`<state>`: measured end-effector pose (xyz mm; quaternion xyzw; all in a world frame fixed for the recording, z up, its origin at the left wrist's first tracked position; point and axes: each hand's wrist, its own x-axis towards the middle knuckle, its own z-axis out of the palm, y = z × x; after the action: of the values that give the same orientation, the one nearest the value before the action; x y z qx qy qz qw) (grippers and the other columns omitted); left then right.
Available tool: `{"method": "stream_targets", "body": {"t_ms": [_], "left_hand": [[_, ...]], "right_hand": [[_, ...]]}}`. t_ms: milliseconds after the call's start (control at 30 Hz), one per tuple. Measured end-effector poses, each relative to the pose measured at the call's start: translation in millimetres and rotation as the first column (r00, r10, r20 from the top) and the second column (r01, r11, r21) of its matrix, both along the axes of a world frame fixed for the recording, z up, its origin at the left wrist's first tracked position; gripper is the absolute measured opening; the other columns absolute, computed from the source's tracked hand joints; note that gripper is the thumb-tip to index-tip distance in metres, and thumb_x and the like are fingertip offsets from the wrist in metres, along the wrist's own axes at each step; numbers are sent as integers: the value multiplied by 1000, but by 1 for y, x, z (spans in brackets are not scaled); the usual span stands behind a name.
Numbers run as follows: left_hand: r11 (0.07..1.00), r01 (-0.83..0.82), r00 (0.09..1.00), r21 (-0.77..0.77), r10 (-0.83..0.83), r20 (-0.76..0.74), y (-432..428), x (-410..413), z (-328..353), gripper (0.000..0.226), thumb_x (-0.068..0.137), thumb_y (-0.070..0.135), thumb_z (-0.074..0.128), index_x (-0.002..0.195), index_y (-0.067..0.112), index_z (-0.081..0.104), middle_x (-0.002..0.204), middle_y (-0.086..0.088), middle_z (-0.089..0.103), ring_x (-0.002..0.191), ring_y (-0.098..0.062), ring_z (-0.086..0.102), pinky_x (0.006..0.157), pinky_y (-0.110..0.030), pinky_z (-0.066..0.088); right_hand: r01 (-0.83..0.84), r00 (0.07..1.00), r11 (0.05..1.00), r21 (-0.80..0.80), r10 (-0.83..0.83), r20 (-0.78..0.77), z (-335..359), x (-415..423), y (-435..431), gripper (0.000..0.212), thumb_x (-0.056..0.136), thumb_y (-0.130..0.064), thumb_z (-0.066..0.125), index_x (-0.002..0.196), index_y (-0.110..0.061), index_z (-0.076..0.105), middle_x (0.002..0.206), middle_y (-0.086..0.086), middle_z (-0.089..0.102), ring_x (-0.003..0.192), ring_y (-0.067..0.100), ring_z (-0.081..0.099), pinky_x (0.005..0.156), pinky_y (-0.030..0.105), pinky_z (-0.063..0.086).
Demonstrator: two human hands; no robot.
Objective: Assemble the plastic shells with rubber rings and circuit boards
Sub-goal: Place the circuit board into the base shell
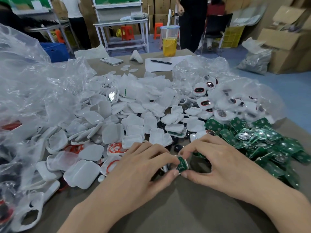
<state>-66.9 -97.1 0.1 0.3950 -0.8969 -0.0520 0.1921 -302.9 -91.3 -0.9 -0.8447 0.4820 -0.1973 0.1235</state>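
Both hands meet at the table's near middle over one small white plastic shell [185,166] with a green circuit board [181,163] sitting in it. My left hand [148,163] grips the shell from the left, thumb under its lower edge. My right hand [217,158] pinches the shell and board from the right, fingertips on top. A large heap of white shells [117,121] lies to the left and behind. Red rubber rings [117,147] rest in some upturned shells. A pile of green circuit boards [262,143] spreads to the right.
Clear plastic bags [25,91] bulge at the left; another bag [235,98] at back right holds assembled white units. At the far edge of the table stand a cup of yellow drink [169,42], a phone [111,61], paper with a black pen [161,62]. People stand beyond the table.
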Motion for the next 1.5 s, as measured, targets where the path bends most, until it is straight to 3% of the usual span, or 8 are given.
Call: {"method": "stream_targets", "body": {"t_ms": [200, 433, 567, 900, 1167, 1333, 1500], "left_hand": [[999, -39, 998, 24, 40, -51, 1, -7, 3, 25, 100, 52, 42, 104, 42, 64, 103, 21, 60, 95, -3, 55, 87, -29, 39], [999, 18, 990, -35, -23, -138, 4, -5, 2, 21, 102, 38, 48, 105, 32, 68, 112, 21, 59, 105, -7, 54, 89, -33, 44], [993, 114, 988, 10, -113, -106, 4, -5, -1, 22, 101, 37, 51, 112, 32, 70, 121, 24, 60, 115, -4, 51, 96, -32, 43], [994, 106, 988, 39, -101, -114, 3, -4, -1, 22, 101, 38, 51, 111, 35, 71, 119, 28, 62, 114, -2, 51, 96, -30, 43], [996, 41, 975, -73, -56, -214, 5, 1, 7, 26, 103, 32, 48, 107, 27, 73, 113, 22, 65, 107, -11, 55, 91, -35, 44], [998, 17, 979, -65, -29, -202, 4, 3, 9, 28, 102, 32, 46, 100, 26, 73, 108, 22, 65, 104, -9, 55, 90, -35, 44], [997, 69, 987, -32, -73, -145, 4, 1, 7, 25, 101, 34, 49, 105, 31, 74, 112, 25, 65, 108, -4, 53, 92, -29, 44]], "right_hand": [[17, 1000, 999, 48, -17, -8, 0, -1, 0, 40, 76, -74, 51, 108, -52, 45, 104, -31, 52, 117, -6, 41, 98, 12, 31], [28, 999, 995, 92, -30, 12, 0, -1, -1, 32, 72, -77, 52, 97, -60, 43, 109, -28, 49, 113, 0, 47, 96, 28, 43], [33, 999, 995, 98, -37, 34, -2, -1, -1, 31, 71, -75, 55, 94, -60, 41, 110, -24, 54, 113, 0, 47, 95, 28, 45], [43, 998, 995, 94, -47, 33, -3, -2, -2, 32, 72, -74, 56, 93, -58, 39, 111, -24, 56, 113, 2, 48, 95, 28, 44], [38, 999, 994, 102, -42, 31, -2, -2, -1, 30, 71, -76, 54, 91, -58, 41, 110, -23, 57, 113, 3, 48, 94, 29, 44], [26, 999, 996, 86, -30, 43, 1, -2, -1, 31, 73, -73, 55, 94, -53, 43, 107, -19, 60, 113, 1, 47, 104, 24, 36], [21, 999, 997, 71, -23, 35, 2, -2, 0, 30, 75, -68, 61, 94, -52, 45, 108, -24, 57, 113, 2, 47, 97, 23, 39]]}}
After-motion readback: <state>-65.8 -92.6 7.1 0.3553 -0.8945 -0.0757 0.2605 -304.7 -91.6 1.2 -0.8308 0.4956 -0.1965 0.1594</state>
